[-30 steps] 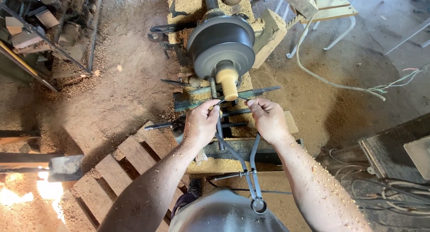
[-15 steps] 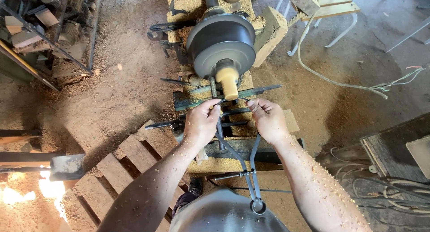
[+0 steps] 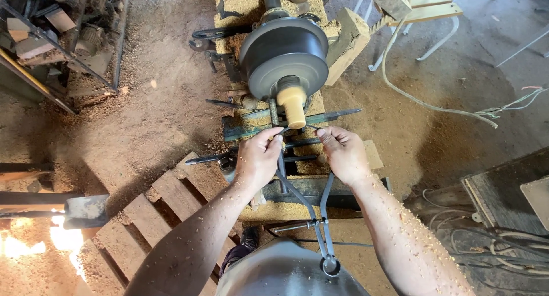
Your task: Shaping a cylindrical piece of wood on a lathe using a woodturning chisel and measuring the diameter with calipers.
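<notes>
A pale wooden piece (image 3: 293,104) sticks out from the dark round faceplate (image 3: 284,59) of a wood lathe. I hold a pair of metal calipers (image 3: 321,227) with both hands, its hinge near my body and its tips up by the end of the wooden piece. My left hand (image 3: 258,159) pinches the left leg near its tip. My right hand (image 3: 342,154) grips the right leg. Both forearms are dusted with wood shavings.
Long metal turning tools (image 3: 291,119) lie across the tool rest below the wooden piece. Sawdust covers the floor (image 3: 160,102). A wooden pallet (image 3: 154,210) lies at lower left, scrap metal (image 3: 51,39) at upper left, cables (image 3: 457,222) at right, a wooden block (image 3: 349,39) beside the faceplate.
Both hands stay on the calipers by the wooden piece, with only a tiny shift of the fingers; the lathe and tools look the same.
</notes>
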